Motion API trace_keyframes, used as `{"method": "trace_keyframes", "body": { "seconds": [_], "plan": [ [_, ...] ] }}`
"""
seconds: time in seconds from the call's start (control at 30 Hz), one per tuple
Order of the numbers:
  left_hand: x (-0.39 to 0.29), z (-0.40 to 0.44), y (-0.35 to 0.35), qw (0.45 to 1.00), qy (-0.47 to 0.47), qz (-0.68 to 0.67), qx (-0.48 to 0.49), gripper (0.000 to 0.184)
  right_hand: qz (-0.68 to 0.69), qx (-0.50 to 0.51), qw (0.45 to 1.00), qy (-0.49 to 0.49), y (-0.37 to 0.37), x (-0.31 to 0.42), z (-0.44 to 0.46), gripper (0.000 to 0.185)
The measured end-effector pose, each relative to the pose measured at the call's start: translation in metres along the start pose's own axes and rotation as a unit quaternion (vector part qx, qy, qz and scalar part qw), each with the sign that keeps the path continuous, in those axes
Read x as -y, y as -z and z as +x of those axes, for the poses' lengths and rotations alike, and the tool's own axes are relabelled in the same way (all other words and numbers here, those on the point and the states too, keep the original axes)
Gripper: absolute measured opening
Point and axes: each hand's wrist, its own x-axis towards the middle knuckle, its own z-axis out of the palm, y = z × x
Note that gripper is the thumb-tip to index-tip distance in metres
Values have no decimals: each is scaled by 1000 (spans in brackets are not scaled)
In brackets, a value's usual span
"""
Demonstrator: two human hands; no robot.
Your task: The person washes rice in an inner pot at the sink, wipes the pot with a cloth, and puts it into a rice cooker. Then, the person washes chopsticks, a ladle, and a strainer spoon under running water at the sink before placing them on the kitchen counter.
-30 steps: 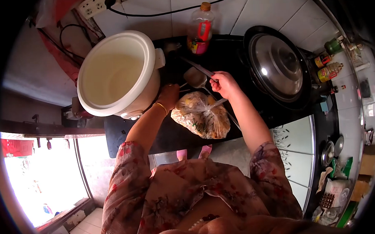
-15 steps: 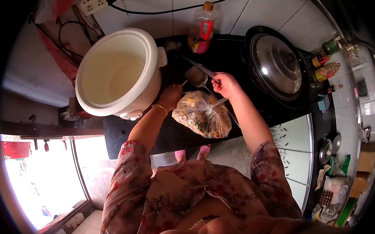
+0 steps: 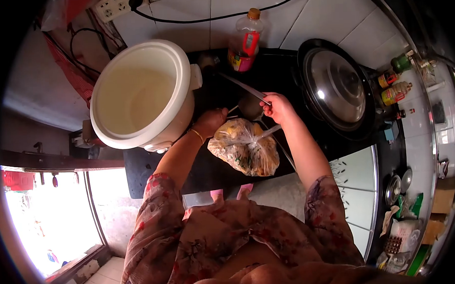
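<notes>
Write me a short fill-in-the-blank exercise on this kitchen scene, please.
1. The left hand is between the white pot and the plastic ____.
2. The large dark pan is covered by a ____.
3. The bottle between pot and pan has a ____ handle.

Missing words: bag; lid; red.

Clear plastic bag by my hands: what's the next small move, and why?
I'd probably ease the clear plastic bag back from the front edge of the counter with the left hand: the bag appears close to that edge, that hand is just beside it, and the right hand holds a long, flat utensil.
</notes>
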Motion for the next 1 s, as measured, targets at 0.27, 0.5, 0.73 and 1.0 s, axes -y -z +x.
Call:
{"method": "trace_keyframes", "body": {
  "seconds": [0.27, 0.5, 0.73, 1.0],
  "plan": [
    [-3, 19, 0, 999, -30, 30, 0, 29, -14, -17, 1000, -11, 17, -6, 16, 27],
    [-32, 40, 17, 996, -29, -86, -26, 17, -5, -28, 1000, -6, 24, -7, 21, 29],
    [-45, 57, 25, 995, -63, -36, -67, 14, -5, -16, 1000, 4, 28, 2, 22, 28],
    [-64, -21, 69, 995, -58, -82, -24, 19, -13, 33, 999, 1, 15, 12, -3, 35]
  ]
}}
